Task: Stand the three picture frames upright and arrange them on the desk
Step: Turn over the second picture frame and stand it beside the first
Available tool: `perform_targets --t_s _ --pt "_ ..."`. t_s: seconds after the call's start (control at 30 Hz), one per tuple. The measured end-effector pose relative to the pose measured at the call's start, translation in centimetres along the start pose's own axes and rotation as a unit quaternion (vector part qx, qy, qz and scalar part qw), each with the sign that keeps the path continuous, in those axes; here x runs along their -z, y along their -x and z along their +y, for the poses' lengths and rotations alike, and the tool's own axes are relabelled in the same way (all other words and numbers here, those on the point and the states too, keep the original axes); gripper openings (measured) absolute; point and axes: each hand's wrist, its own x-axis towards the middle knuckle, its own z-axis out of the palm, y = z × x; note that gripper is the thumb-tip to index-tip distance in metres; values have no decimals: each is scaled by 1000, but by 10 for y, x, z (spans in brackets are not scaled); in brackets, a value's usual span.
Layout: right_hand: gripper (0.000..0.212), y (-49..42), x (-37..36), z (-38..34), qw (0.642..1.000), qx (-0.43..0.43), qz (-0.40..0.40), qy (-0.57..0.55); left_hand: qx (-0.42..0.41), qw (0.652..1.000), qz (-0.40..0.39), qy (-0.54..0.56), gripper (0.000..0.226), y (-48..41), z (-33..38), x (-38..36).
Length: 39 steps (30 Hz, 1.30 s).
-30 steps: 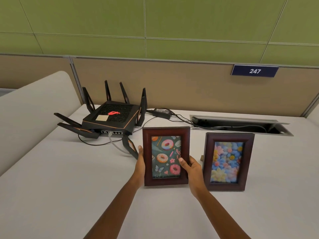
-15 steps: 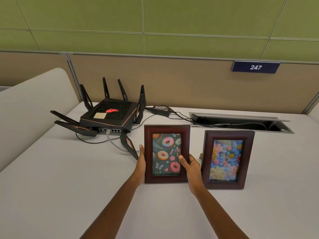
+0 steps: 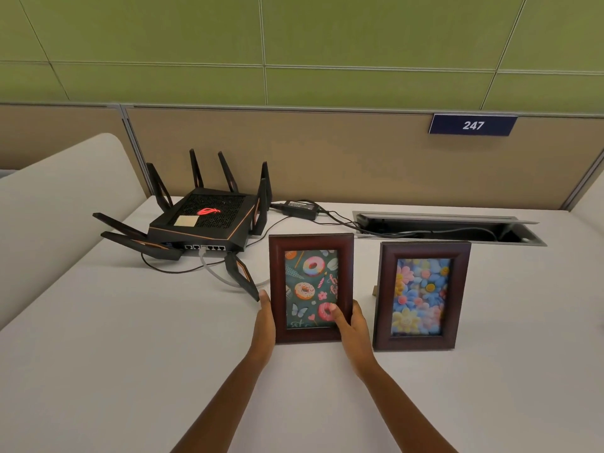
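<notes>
Two dark wooden picture frames stand upright on the white desk [image 3: 130,371]. The donut frame [image 3: 310,287] is at the centre, held on both sides. My left hand [image 3: 265,317] grips its lower left edge. My right hand [image 3: 351,323] grips its lower right edge, thumb on the glass. The flower frame [image 3: 423,295] stands free just to the right, its back stand showing at its left. A third frame is not in view.
A black router [image 3: 209,220] with several antennas sits at the back left, one antenna [image 3: 242,279] close to my left hand. Cables run to a power adapter [image 3: 300,207] and an open cable tray [image 3: 451,227]. A beige partition rises behind.
The donut frame and both hands have barely moved on the desk. The view has shifted slightly, tilting down and closer.
</notes>
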Motion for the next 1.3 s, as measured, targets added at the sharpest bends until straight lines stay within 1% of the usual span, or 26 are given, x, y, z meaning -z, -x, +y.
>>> perform_targets --t_s 0.03,0.17,0.27,0.43,0.57,0.73,0.87,0.97,1.07,1.13,1.23,1.27,1.3 --pt "57 3 -1 1 1000 1 3 8 -6 1000 7 -10 61 1 -2 0" --pt "54 16 -5 3 999 20 19 32 -27 998 35 -52 58 8 -10 2" --pt "59 24 -6 4 997 31 26 58 -45 995 42 -79 53 14 -14 4" --pt "69 41 -8 5 993 36 28 109 -107 986 42 -117 42 26 -20 8" --pt "71 53 -9 12 985 35 32 169 -149 971 59 -178 38 34 -23 9" --pt "68 65 -6 21 972 51 19 229 -174 954 85 -229 39 39 -26 8" --pt "67 70 1 26 961 70 -17 266 -182 940 112 -266 44 46 -29 6" --pt "66 75 11 30 946 82 -60 309 -198 916 152 -313 45 56 -35 3" --pt "65 80 30 31 924 104 -104 352 -215 876 219 -372 47 71 -37 -4" --pt "65 82 48 31 910 120 -125 376 -233 852 248 -397 47 83 -38 -12" --pt "62 84 80 30 887 147 -150 410 -260 827 244 -435 44 105 -44 -32" --pt "61 84 92 29 877 160 -155 426 -259 825 227 -449 49 114 -45 -41" --pt "60 83 104 29 865 174 -158 443 -258 824 206 -460 58 122 -47 -51"
